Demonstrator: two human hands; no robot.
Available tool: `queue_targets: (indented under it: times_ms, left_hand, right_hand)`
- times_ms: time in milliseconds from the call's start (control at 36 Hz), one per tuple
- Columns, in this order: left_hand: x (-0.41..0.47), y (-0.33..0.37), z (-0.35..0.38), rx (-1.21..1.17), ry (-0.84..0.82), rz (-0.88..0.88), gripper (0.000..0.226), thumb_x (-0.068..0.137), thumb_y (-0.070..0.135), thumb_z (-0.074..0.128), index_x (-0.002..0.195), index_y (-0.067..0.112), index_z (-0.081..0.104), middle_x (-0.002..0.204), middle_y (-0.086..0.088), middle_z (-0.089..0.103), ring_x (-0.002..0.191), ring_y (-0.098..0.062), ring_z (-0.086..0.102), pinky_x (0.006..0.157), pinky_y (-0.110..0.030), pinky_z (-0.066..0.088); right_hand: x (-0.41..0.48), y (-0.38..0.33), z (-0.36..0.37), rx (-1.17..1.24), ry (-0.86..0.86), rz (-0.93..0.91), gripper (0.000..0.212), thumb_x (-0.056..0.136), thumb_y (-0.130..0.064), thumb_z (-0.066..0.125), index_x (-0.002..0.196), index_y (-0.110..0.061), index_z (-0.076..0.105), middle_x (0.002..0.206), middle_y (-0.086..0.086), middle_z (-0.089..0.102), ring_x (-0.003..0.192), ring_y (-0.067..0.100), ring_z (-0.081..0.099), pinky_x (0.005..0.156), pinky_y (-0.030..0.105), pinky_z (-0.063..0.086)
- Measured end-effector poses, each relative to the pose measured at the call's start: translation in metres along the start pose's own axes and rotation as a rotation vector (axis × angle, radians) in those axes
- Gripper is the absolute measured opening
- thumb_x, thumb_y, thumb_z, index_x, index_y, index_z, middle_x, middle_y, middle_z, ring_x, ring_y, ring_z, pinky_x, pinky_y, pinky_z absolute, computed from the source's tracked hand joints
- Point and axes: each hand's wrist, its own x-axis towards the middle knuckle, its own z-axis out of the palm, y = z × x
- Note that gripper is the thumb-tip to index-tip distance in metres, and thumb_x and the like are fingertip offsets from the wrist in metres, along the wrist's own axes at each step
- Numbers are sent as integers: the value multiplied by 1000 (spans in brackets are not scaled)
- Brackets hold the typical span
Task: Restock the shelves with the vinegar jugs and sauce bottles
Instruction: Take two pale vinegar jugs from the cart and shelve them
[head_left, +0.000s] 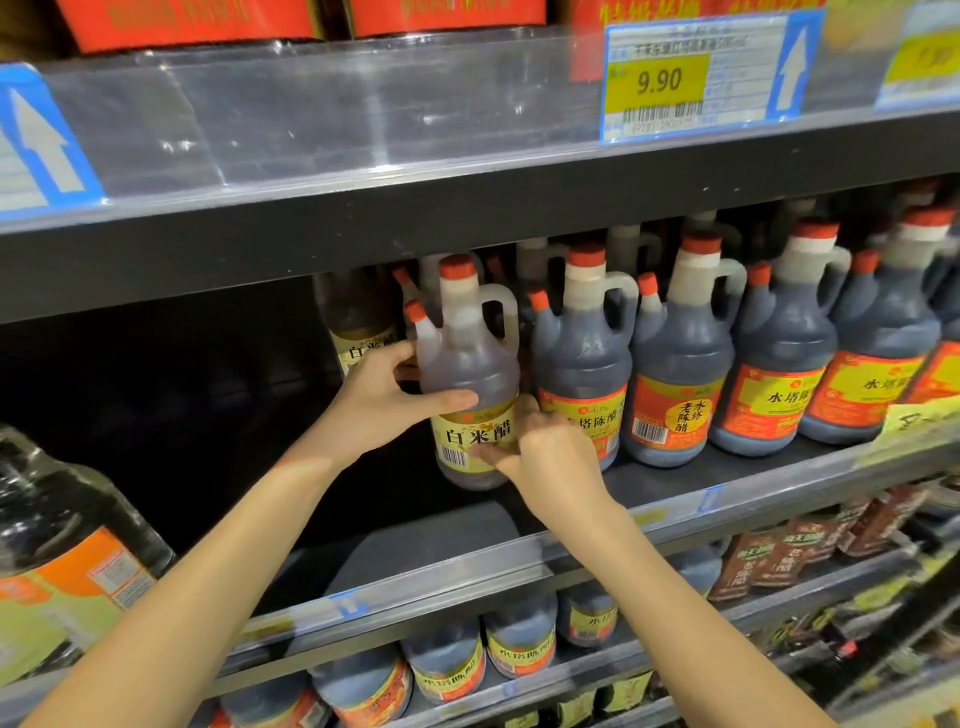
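Note:
A vinegar jug with a red cap, a side handle and a yellow label stands on the middle shelf, at the left end of a row of jugs. My left hand grips its left shoulder, thumb across the front. My right hand holds its lower right side at the label, thumb under the barcode. Another yellow-label jug stands behind it, partly hidden.
Dark vinegar jugs with orange labels fill the shelf to the right. The shelf space to the left is dark. A large jug stands at lower left. More bottles and sauce pouches sit below. A 9.90 price tag hangs above.

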Motion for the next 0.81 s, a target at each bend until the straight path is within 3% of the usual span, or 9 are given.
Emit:
queue_targets:
  times_ms: [111,194,278,333,472,556,667,722,806]
  left_hand:
    - [-1,-1,3,21,38,10,51,56,42,80,103,32,65,106,11,70,102,-6,65,90,-30,52]
    - [-4,-1,5,51,53,44,39,67,29,81,103,29,65,101,16,70,97,1,65,79,-16,51]
    - [-8,0,7,106,50,55,37,74,30,77,109,25,64,103,17,67,98,3,63,77,-9,49]
    - [-10,-1,6,167,25,19,43,77,39,72,116,23,62,111,13,66,105,-2,61,84,-14,47]
    - [-19,0,-9,391,-79,-102,72,74,67,57,131,23,55,129,7,60,116,-13,57,101,-43,46]
    - [-28,5,-15,511,-46,-129,63,82,57,57,132,20,55,129,5,61,115,-13,58,101,-45,46]
    - [-40,22,-11,747,-31,-188,56,84,60,54,128,26,57,120,10,65,114,-13,59,103,-43,43]
    - [-46,30,-7,864,-46,-173,53,82,65,51,123,31,59,118,14,66,114,-13,59,102,-43,43]
    - [-52,39,6,850,-65,-50,53,74,72,48,106,35,67,100,18,70,98,-7,64,91,-41,51]
  right_hand:
    - [-3,1,-3,109,-68,77,59,78,-47,69,111,-1,55,100,17,68,95,35,63,72,34,45]
    - [-3,1,-4,232,-68,91,54,75,-40,75,108,0,59,101,17,69,95,33,64,78,37,49]
    - [-3,3,-4,290,-50,94,51,71,-34,80,104,1,63,98,16,71,91,31,66,76,35,51]
    - [-5,3,-6,303,-53,104,50,71,-31,81,106,0,64,98,14,72,90,29,66,74,32,50]
    - [-14,7,-13,299,-31,100,40,77,-27,76,105,-1,66,91,13,72,84,27,65,70,31,49]
    - [-20,12,-24,322,-51,98,41,78,-24,75,108,2,66,97,15,71,91,27,64,79,39,51]
    - [-28,27,-46,284,-115,16,48,79,-29,75,114,3,63,104,16,68,86,14,52,74,23,39]
    - [-32,36,-61,273,-175,-3,53,81,-29,73,125,-3,58,120,11,64,103,16,56,86,26,44]
    - [-39,50,-88,206,-269,-46,61,82,-24,73,136,-9,49,132,6,57,122,20,52,101,31,42]
